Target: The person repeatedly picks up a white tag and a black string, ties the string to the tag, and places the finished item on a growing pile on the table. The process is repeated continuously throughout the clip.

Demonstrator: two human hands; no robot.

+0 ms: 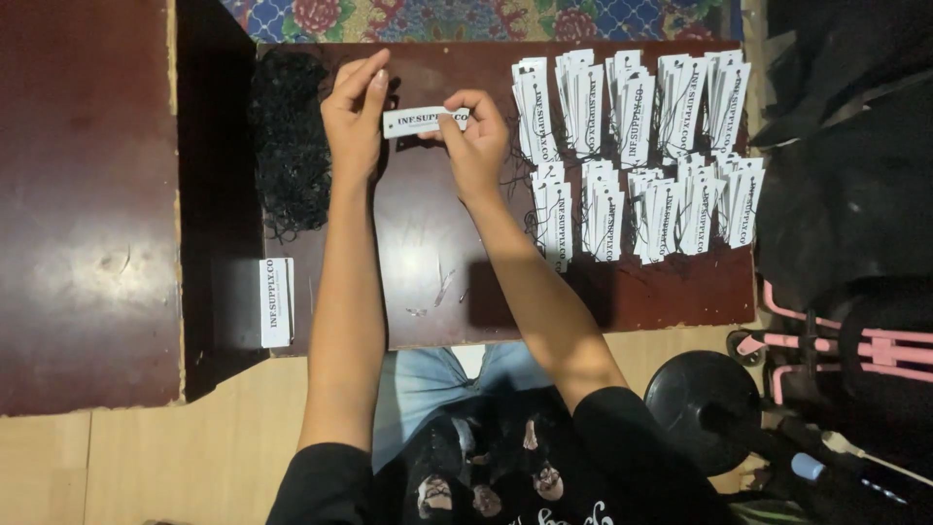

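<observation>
Both hands are holding a flat white card tag (425, 121) above the far edge of the dark, glossy wooden table (428, 292). The tag's long axis is running left to right. The left hand (356, 115) is touching its left end, fingers straight and pressed together; the right hand (473, 136) is pinching the right end. A fuzzy black string heap (290, 146) is lying left, stacked tags (637, 156) right, with bare wood nearer the person.

Single head-worn camera; looks steeply down over dark wooden table (428, 282); close, at arm's length; no second view.
</observation>
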